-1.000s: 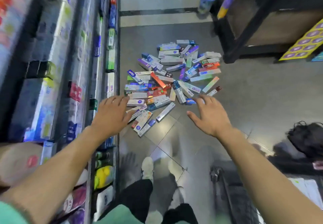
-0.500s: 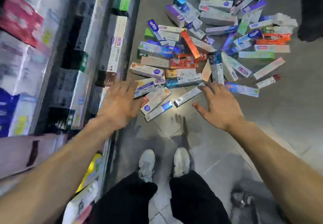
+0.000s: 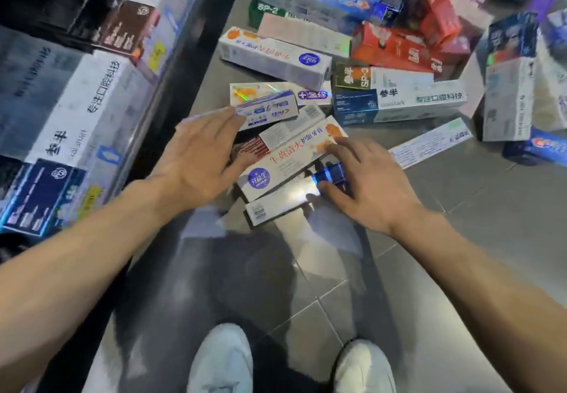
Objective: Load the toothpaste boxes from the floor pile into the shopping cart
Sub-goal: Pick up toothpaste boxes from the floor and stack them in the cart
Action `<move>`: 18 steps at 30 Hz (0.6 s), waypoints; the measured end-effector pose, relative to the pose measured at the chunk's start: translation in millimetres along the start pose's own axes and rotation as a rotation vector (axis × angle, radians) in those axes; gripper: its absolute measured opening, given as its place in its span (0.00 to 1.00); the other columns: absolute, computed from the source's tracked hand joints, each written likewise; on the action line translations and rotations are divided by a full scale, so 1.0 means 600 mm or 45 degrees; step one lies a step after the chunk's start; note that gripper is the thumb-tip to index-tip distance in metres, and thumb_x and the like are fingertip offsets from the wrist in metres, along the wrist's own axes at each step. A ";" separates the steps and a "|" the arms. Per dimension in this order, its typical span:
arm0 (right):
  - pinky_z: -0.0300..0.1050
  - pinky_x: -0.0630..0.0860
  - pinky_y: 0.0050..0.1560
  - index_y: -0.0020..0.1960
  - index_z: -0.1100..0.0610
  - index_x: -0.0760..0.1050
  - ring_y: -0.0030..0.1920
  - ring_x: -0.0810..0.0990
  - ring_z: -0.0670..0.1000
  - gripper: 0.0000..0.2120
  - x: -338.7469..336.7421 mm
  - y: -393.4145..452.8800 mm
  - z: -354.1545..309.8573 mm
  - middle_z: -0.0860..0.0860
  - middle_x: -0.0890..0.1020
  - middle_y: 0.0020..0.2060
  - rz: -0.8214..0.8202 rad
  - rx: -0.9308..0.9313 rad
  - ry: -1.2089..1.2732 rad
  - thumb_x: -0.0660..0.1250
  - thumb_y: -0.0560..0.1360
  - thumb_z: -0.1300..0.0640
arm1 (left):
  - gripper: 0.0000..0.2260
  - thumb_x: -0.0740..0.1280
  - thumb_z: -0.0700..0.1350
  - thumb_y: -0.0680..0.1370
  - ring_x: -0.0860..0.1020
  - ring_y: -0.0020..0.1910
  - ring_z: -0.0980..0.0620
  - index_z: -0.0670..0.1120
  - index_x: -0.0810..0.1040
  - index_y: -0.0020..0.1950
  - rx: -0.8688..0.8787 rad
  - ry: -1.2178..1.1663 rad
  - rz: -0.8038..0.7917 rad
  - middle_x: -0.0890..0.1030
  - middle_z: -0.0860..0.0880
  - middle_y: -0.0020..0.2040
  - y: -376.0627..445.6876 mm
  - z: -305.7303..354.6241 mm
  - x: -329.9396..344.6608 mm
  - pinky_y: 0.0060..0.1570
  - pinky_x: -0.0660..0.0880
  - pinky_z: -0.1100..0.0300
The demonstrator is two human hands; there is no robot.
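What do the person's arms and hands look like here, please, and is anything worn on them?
Both forearms are bare from wrist to frame edge, with no sleeve in view. The left hand and right hand wear no gloves, and no watch, ring or bracelet shows. Fingernails are short. Motion blur softens finer detail.

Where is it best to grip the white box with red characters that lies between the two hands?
Probably across the two long edges of the white box, near the middle, from above: it lies flat atop other boxes, its ends flanked by the left hand and right hand.
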State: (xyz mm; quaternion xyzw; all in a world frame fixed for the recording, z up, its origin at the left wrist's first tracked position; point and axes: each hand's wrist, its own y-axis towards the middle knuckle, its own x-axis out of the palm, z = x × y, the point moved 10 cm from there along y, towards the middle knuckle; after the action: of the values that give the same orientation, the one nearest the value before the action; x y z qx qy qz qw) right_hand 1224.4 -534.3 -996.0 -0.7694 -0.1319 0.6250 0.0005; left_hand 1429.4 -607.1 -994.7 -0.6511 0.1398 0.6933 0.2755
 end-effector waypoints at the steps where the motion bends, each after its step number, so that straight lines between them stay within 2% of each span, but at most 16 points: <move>1: 0.58 0.72 0.65 0.69 0.60 0.74 0.64 0.75 0.64 0.32 0.012 0.005 0.000 0.60 0.77 0.66 0.001 -0.007 0.000 0.59 0.76 0.38 | 0.37 0.49 0.66 0.81 0.71 0.72 0.37 0.37 0.67 0.76 0.014 -0.007 0.010 0.71 0.36 0.74 0.002 0.000 0.013 0.71 0.68 0.39; 7: 0.56 0.73 0.64 0.68 0.60 0.75 0.63 0.76 0.62 0.33 0.034 -0.001 -0.030 0.59 0.78 0.66 -0.044 -0.182 -0.069 0.59 0.76 0.36 | 0.34 0.51 0.65 0.80 0.73 0.70 0.38 0.41 0.68 0.75 0.071 -0.032 0.005 0.72 0.38 0.74 -0.029 0.007 0.056 0.68 0.69 0.39; 11: 0.58 0.75 0.63 0.67 0.60 0.75 0.62 0.77 0.62 0.33 0.050 0.003 -0.042 0.59 0.78 0.65 -0.106 -0.254 -0.084 0.60 0.75 0.35 | 0.33 0.52 0.64 0.81 0.69 0.74 0.40 0.42 0.66 0.77 -0.083 -0.109 -0.021 0.70 0.39 0.75 -0.052 -0.011 0.077 0.74 0.61 0.42; 13: 0.58 0.76 0.60 0.65 0.60 0.76 0.59 0.78 0.64 0.31 0.075 0.010 -0.052 0.59 0.79 0.61 -0.150 -0.288 -0.098 0.65 0.73 0.37 | 0.32 0.53 0.63 0.81 0.69 0.74 0.40 0.41 0.66 0.77 -0.075 -0.122 -0.032 0.71 0.38 0.75 -0.066 -0.011 0.086 0.74 0.62 0.40; 16: 0.58 0.74 0.52 0.61 0.60 0.75 0.52 0.78 0.66 0.30 0.103 0.018 -0.051 0.61 0.78 0.54 -0.150 -0.265 -0.073 0.77 0.67 0.43 | 0.32 0.55 0.62 0.81 0.72 0.71 0.37 0.39 0.69 0.74 -0.059 -0.116 0.020 0.73 0.36 0.72 -0.084 -0.023 0.074 0.69 0.69 0.38; 18: 0.56 0.71 0.53 0.62 0.58 0.74 0.53 0.77 0.64 0.29 0.118 0.022 -0.048 0.59 0.78 0.54 -0.172 -0.254 -0.093 0.76 0.69 0.44 | 0.33 0.54 0.63 0.80 0.72 0.71 0.36 0.38 0.70 0.74 -0.098 -0.121 0.029 0.74 0.36 0.71 -0.091 -0.048 0.066 0.68 0.69 0.37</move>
State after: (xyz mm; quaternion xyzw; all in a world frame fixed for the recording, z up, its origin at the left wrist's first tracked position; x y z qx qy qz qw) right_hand 1267.9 -527.9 -1060.1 -0.7317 -0.2448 0.6350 -0.0388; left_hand 1483.8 -570.8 -1027.5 -0.6259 0.1071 0.7314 0.2486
